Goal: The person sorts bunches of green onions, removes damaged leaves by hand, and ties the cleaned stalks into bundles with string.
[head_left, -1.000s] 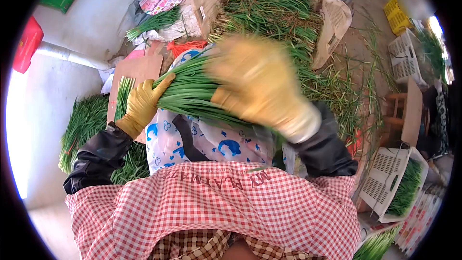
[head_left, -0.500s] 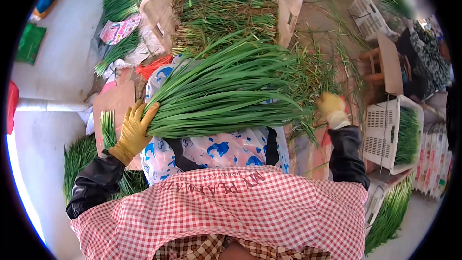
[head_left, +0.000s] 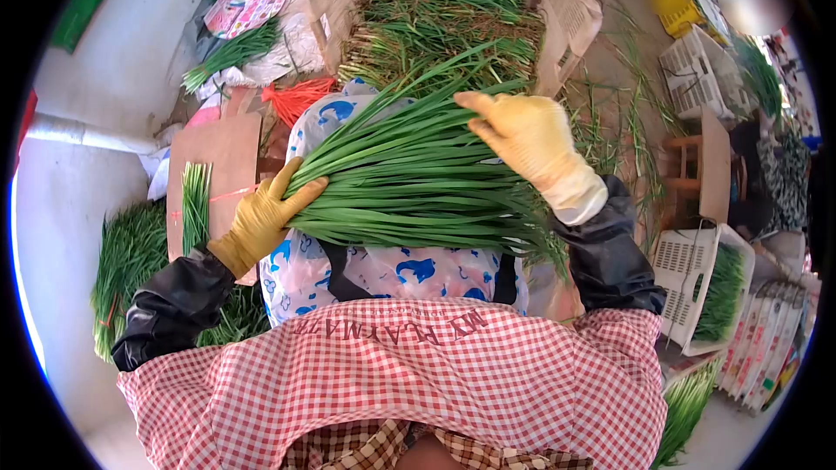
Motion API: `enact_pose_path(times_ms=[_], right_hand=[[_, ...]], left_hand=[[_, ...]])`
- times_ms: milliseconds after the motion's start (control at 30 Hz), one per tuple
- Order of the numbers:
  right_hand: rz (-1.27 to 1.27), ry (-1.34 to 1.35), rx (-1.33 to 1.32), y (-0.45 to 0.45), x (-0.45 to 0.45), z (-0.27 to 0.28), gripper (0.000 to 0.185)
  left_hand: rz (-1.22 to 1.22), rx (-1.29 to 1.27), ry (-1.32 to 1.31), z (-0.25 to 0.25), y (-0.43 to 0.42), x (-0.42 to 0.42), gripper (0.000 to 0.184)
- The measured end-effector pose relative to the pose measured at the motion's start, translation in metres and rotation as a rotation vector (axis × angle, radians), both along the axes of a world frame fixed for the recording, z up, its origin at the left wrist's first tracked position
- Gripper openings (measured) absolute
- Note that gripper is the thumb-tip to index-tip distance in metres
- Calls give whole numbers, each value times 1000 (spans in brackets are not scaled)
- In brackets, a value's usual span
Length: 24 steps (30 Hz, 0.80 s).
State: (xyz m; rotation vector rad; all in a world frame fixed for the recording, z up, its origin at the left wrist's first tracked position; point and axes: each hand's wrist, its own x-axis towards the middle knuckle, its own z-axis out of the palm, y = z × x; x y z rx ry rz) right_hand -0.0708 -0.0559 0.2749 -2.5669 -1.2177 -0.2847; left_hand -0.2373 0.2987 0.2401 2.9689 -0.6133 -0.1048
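A large bunch of long, flat green garlic chives (head_left: 409,183) lies across a white plastic-covered surface with blue prints (head_left: 409,271), before my body. My left hand (head_left: 266,218), in a yellow glove, is closed round the left end of the bunch. Over the upper right of the leaves is my right hand (head_left: 531,144), also in a yellow glove. Its fingers point left, stretched and slightly apart at the leaves; I see nothing held in them. To the left, a small tied bundle of chives (head_left: 196,209) rests on a brown board (head_left: 228,144).
A large pale crate (head_left: 570,26) of untrimmed chives stands ahead. Loose leaf scraps (head_left: 623,113) litter the floor at right. White crates (head_left: 684,265) with chives stand further right, near a wooden stool (head_left: 688,161). More chives (head_left: 131,270) lie at lower left.
My right hand has moved left from beyond the leaf tips to over the bunch. My left hand keeps its hold on the chives. The view has shifted slightly.
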Motion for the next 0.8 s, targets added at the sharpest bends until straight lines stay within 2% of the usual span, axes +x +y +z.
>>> enact_pose_path(times_ms=[100,167,367,433,467,567,600,667,700,767,800], right_hand=[[47,-44,-171,22,7,-23,7],[31,-135,-148,30,13,-22,4],[26,-360,-87,53,26,13,5],[1,-460,49,73,37,23,7],[15,-479,97,87,41,32,8],[35,-371,255,137,66,35,11],[44,-370,265,154,79,30,11],[0,-183,207,182,99,11,16],[-83,-11,98,189,95,8,26],[-124,109,10,188,80,-2,38],[-96,213,121,182,70,-7,45]], left_hand=[[-3,16,-11,-1,0,-1,77],[-30,57,-26,1,-2,1,78],[-43,-34,-48,-4,3,2,81],[-22,-73,-31,0,0,4,83],[-15,-27,25,5,-3,6,78],[-11,34,75,11,-5,9,75],[4,8,105,10,-5,9,77],[10,-19,128,8,-3,10,82],[23,-16,129,5,-1,8,82],[-15,-29,61,-2,3,6,92],[-18,-8,31,-2,3,5,92]])
